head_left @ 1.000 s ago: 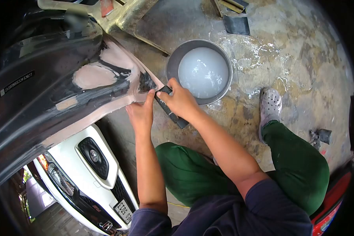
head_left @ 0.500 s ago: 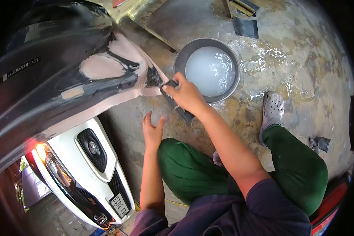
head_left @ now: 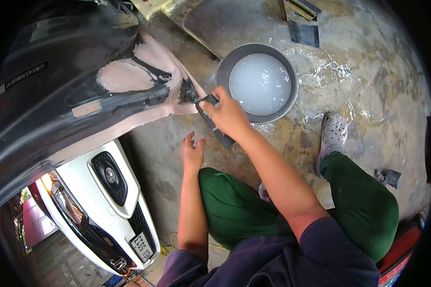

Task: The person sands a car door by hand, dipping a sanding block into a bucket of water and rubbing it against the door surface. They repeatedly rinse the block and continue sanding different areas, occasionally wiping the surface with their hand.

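Note:
My right hand (head_left: 229, 117) grips a strip of dark sandpaper (head_left: 224, 138), its upper end at the pointed corner of a dark car body panel (head_left: 52, 103). Pinkish filler (head_left: 125, 76) covers patches of that panel and runs along its lower edge. Below the corner, my left hand (head_left: 192, 155) hangs in the air above my knee, fingers apart and holding nothing. Just beyond my right hand stands a round grey basin (head_left: 294, 91) of cloudy water.
A white car front (head_left: 124, 208) with a lit lamp is at lower left. Dark sheets (head_left: 304, 35) lie on the wet concrete floor (head_left: 297, 148) at the top. My foot in a clog (head_left: 334, 131) rests right of the basin. A small dark object (head_left: 393, 178) lies farther right.
My view has shifted slightly, so the basin appears a little farther right. My left hand has risen a bit and its fingers are more curled. The right hand still grips the sandpaper at the corner.

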{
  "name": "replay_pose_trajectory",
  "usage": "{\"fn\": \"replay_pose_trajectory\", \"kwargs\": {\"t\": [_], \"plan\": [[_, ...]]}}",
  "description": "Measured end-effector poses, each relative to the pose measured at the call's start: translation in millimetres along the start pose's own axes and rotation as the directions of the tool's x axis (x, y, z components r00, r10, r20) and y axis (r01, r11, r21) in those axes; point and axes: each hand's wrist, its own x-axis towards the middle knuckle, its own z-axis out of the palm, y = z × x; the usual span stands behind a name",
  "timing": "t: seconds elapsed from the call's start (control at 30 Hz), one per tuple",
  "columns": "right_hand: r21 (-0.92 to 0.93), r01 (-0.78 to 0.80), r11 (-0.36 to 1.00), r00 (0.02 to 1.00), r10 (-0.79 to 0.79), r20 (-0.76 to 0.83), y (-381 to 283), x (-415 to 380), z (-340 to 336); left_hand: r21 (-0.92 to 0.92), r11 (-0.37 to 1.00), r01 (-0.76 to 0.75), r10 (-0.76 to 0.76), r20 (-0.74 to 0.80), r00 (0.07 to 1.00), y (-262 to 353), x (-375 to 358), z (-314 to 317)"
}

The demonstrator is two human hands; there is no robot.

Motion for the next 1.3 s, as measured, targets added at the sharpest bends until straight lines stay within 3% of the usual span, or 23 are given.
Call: {"fn": "replay_pose_trajectory", "kwargs": {"t": [0.27,0.37,0.47,0.57,0.67,0.77,0.87,0.97,1.07,1.17,1.27,1.3], "plan": [[-0.052,0.113,0.992,0.99,-0.117,-0.08,22,1,15,-0.09,0.996,0.029,-0.027,0.024,0.999,-1,2,3],[-0.032,0.096,0.995,0.993,-0.098,-0.067,11,1,10,-0.062,0.998,0.031,-0.029,0.033,0.999,3,0,0],[-0.047,0.047,0.998,0.998,-0.049,-0.03,1,-8,5,-0.152,0.988,0.03,-0.023,0.043,0.999,-7,3,5],[-0.076,0.088,0.993,0.993,-0.093,-0.066,14,-1,11,-0.067,0.996,0.061,-0.057,0.067,0.996,3,-1,-2],[-0.045,0.06,0.997,0.995,-0.063,-0.083,16,4,16,-0.125,0.99,0.057,-0.05,0.057,0.997,2,-1,0],[-0.09,0.168,0.982,0.98,-0.176,-0.094,24,1,16,-0.081,0.995,0.064,-0.06,0.052,0.997,8,-2,-3],[-0.129,0.139,0.982,0.979,-0.156,-0.132,15,4,17,-0.056,0.997,0.05,-0.047,0.055,0.997,9,-3,-3],[-0.114,0.099,0.989,0.995,-0.1,-0.006,5,-3,5,-0.088,0.996,0.026,-0.024,0.023,0.999,8,-5,-1],[-0.146,0.175,0.974,0.973,-0.193,-0.126,12,5,11,-0.331,0.941,0.074,-0.071,0.021,0.997,16,-7,-5],[-0.115,0.097,0.989,0.995,-0.098,-0.007,0,-7,-2,-0.442,0.852,-0.279,0.15,-0.305,0.94,74,-14,-13],[-0.109,0.087,0.99,0.993,-0.079,0.083,-4,-2,-10,-0.409,0.828,-0.383,0.197,-0.428,0.882,120,5,-11],[-0.111,0.102,0.989,0.993,-0.095,0.064,-1,-1,-10,-0.356,0.878,-0.321,0.151,-0.429,0.89,127,12,-11]]}}
